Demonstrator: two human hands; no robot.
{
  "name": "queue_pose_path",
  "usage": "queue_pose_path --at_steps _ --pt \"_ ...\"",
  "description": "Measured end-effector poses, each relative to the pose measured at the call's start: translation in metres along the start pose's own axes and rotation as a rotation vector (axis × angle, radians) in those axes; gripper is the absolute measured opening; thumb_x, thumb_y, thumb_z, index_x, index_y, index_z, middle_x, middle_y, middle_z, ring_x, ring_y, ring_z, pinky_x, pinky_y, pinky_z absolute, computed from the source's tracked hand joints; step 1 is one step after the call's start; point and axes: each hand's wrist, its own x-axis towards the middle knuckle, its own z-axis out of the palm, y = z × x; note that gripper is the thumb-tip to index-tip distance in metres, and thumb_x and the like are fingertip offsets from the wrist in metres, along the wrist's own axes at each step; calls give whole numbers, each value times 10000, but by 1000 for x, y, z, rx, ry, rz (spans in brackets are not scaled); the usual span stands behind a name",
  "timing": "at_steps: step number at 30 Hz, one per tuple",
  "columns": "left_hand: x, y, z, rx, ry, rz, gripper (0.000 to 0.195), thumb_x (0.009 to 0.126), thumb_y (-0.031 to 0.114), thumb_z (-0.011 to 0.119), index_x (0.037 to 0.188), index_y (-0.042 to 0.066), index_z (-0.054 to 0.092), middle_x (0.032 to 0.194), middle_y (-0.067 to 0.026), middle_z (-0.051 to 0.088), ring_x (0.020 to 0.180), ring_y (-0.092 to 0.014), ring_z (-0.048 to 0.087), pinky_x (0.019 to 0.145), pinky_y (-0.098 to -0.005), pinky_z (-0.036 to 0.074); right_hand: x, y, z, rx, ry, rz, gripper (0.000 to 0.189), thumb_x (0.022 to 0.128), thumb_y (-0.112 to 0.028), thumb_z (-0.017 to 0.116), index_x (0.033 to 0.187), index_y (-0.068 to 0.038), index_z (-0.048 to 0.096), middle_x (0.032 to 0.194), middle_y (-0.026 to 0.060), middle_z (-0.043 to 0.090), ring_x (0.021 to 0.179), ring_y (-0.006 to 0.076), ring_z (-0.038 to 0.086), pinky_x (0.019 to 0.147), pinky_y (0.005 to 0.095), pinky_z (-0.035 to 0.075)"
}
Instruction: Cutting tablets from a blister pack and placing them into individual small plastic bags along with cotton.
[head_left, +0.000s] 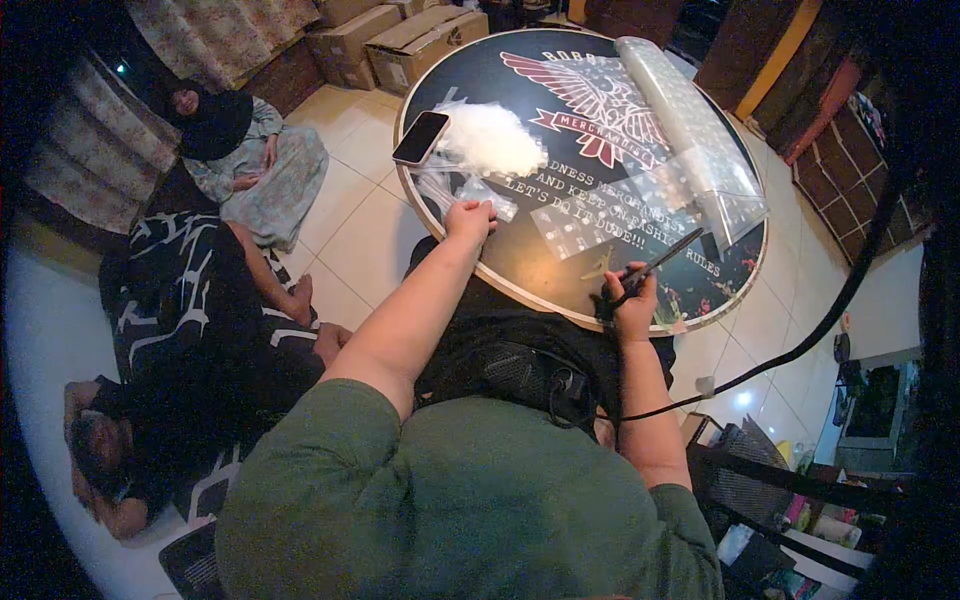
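My left hand (471, 221) is at the near left edge of a round black table (517, 255), fingers bent beside a small clear plastic piece (487, 201); whether it grips the piece cannot be told. My right hand (634, 296) holds black-handled scissors (671, 253), their blades pointing up and to the right. A heap of whitish translucent plastic pieces (495, 142) lies beyond my left hand. Between my hands is a clear plastic sheet with a pale pattern (562, 229). A large roll of clear patterned plastic (675, 120) spans the table's right side.
A smartphone (421, 138) lies at the table's left edge. Cardboard boxes (427, 49) stand behind it. One person (255, 165) sits on the floor at left; another person (187, 322) is nearer. A black cable (780, 360) crosses at right, above a cluttered area with a mesh basket (750, 476).
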Motion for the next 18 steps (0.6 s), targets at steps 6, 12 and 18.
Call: queue_pose_path --at_steps 6,12,18 --pt "-15 13 -3 54 -48 17 446 778 62 555 1158 -101 388 1002 -158 545 797 -167 582 619 -238 520 -1 0 -2 -30 11 -24 385 706 -20 703 994 -81 455 740 21 538 610 112 525 550 242 438" --pt "-16 13 -29 509 -158 364 367 746 79 562 1097 -7 499 1041 -163 550 813 -240 582 683 -308 501 -4 -8 0 29 -2 71 396 705 -23 704 1001 -90 449 746 19 540 604 111 527 542 236 437" --pt "-33 5 -33 1149 -190 979 296 731 125 576 1014 42 556 1117 -152 503 999 -327 491 865 -405 401 -4 0 -3 58 -10 28 397 716 -17 692 1010 -104 441 729 14 524 593 111 521 506 240 447"
